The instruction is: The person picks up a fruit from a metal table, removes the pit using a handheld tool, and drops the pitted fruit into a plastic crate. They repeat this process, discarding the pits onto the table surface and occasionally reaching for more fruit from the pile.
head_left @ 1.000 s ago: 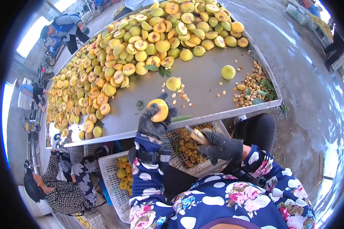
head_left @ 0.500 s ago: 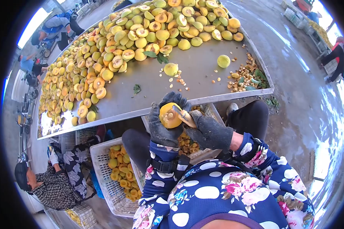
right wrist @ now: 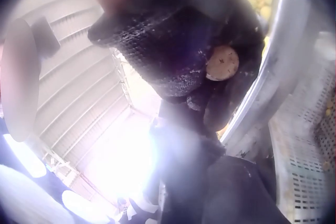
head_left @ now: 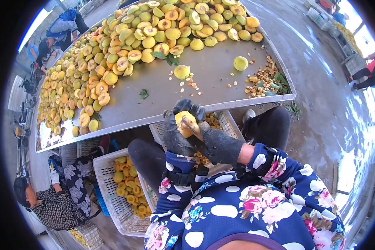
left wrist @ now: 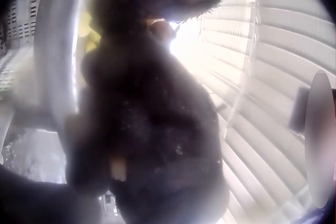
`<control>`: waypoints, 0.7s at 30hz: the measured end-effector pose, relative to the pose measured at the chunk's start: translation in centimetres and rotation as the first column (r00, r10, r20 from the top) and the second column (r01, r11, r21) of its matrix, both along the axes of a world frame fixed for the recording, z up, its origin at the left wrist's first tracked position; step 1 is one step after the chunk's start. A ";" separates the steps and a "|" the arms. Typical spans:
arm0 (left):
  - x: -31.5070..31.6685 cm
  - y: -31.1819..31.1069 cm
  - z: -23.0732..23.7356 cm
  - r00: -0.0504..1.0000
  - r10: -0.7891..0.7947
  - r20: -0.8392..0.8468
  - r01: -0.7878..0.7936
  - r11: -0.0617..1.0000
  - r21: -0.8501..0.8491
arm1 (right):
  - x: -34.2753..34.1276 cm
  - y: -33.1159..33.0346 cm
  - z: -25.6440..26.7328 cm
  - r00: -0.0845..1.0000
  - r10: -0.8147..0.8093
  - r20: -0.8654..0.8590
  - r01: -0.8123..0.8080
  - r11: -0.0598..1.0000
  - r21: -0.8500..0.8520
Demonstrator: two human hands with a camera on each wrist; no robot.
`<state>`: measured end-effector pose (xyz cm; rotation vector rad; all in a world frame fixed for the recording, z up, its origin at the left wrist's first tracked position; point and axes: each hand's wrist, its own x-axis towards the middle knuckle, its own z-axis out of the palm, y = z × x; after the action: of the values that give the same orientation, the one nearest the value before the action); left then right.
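In the head view my gloved left hand point(head_left: 176, 137) cups a yellow peach half point(head_left: 181, 119), its cut face turned up toward me. My gloved right hand point(head_left: 224, 146) grips a small wooden-handled pitting knife point(head_left: 197, 132), whose metal tip overlaps the middle of the cut face. Both hands are close together just in front of the metal table's near edge. From the right wrist, the round butt of the wooden handle point(right wrist: 222, 63) shows between dark glove fingers. The left wrist view is mostly filled by the dark glove point(left wrist: 152, 113), which hides the peach.
A metal table point(head_left: 154, 100) carries a large heap of halved peaches point(head_left: 125, 46), two loose peaches and a pile of pits point(head_left: 270, 79). Below it stand white crates, one with peach halves point(head_left: 131, 183). Another person point(head_left: 58, 208) sits at the left.
My left hand has drawn the peach back from over the table edge. My right hand has brought the knife up to the cut face, and its tip now sits lower across it.
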<state>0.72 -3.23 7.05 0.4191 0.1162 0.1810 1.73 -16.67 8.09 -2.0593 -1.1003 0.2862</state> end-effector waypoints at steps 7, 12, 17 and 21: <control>-0.3 2.0 0.5 0.998 -0.028 -0.050 0.055 0.737 0.673 | 0.4 0.4 0.7 0.992 0.075 -0.100 -0.105 0.932 -0.346; 0.4 4.1 -3.1 0.986 -0.100 -0.131 0.164 0.494 0.854 | 0.9 0.3 0.0 0.981 0.116 -0.157 -0.154 0.955 -0.254; 0.6 3.7 -2.7 0.986 -0.072 -0.153 0.168 0.515 0.841 | 0.7 0.8 1.9 0.963 0.013 -0.268 -0.092 0.954 -0.284; 0.6 3.0 -2.1 0.981 -0.039 -0.190 0.107 0.924 0.366 | 0.7 1.8 4.2 0.753 -0.161 -0.638 -0.030 0.960 -0.278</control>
<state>1.31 -0.24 4.94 0.8221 0.2449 0.0899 2.42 -14.91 12.30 -1.9648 -0.5605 1.0931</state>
